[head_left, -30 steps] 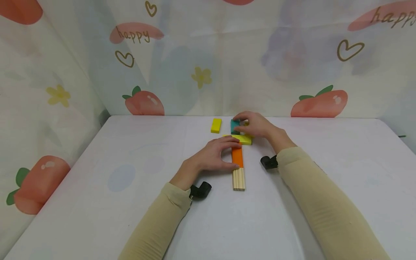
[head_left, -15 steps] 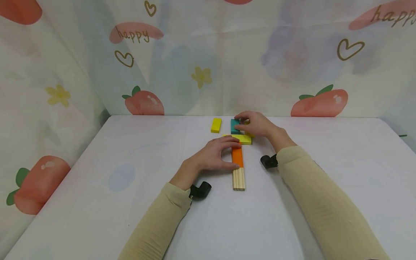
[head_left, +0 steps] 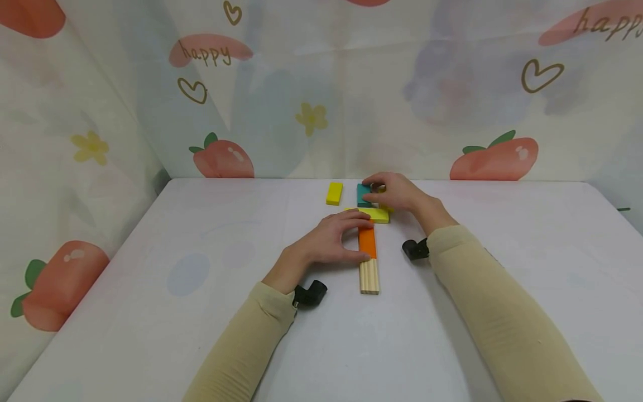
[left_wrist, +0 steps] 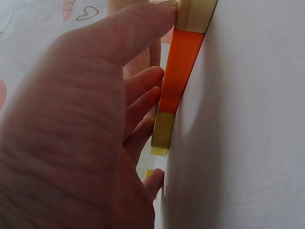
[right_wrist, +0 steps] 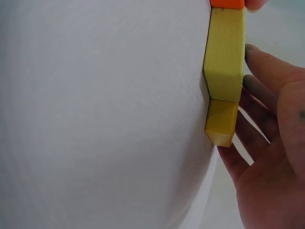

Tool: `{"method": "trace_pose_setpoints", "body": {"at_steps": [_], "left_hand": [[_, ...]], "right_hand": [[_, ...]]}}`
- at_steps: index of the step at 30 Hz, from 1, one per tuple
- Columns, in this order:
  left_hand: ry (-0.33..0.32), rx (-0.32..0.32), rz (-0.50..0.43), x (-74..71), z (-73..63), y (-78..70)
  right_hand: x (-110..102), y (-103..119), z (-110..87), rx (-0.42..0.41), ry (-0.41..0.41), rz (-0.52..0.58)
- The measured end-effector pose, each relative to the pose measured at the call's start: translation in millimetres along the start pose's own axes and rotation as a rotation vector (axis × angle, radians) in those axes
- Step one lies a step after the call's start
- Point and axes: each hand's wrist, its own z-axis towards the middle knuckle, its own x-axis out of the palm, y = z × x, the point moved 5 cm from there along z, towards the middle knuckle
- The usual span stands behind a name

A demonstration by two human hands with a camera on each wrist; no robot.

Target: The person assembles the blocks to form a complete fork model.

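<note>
Small wooden blocks lie in a joined shape on the table. A plain striped wooden block (head_left: pixel 369 278) leads to an orange block (head_left: pixel 367 244), then a crosswise pale yellow block (head_left: pixel 378 216). Beyond it are a teal block (head_left: pixel 363 196) and a deeper yellow block (right_wrist: pixel 222 121), mostly hidden by a hand in the head view. My left hand (head_left: pixel 334 237) rests spread along the orange block, thumb by its seam with the plain block (left_wrist: pixel 195 15). Over the far blocks, my right hand (head_left: pixel 394 192) touches the teal block with thumb and fingertips, fingers loosely bent.
A separate yellow block (head_left: pixel 334 194) lies left of the teal one, near the back of the white table (head_left: pixel 201 335). Behind stands a patterned cloth wall (head_left: pixel 351 139). Black wrist cameras sit at the left wrist (head_left: pixel 310 294) and right wrist (head_left: pixel 416 250).
Between one second and half a second ago, my right hand shifted very slightly to the right at the teal block. The left hand and the blocks look unmoved.
</note>
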Motion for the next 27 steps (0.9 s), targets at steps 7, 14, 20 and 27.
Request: {"method": "trace_pose_setpoints", "body": {"at_steps": [7,14,20,27], "left_hand": [[0.004,-0.008,0.005,0.6,0.1,-0.2],[0.006,-0.009,0.004,0.9,0.5,-0.2],[0.003,-0.011,-0.004,0.4,0.4,-0.2],[0.002,-0.005,-0.005,-0.1,0.3,-0.5]], "right_hand": [[0.4,-0.4,-0.7,0.012,0.005,0.004],[-0.4,0.5,-2.1,0.006,0.012,0.002],[-0.3,2.6,-3.6,0.002,0.016,-0.006],[-0.5,3.7,-5.3,-0.013,0.011,-0.014]]}}
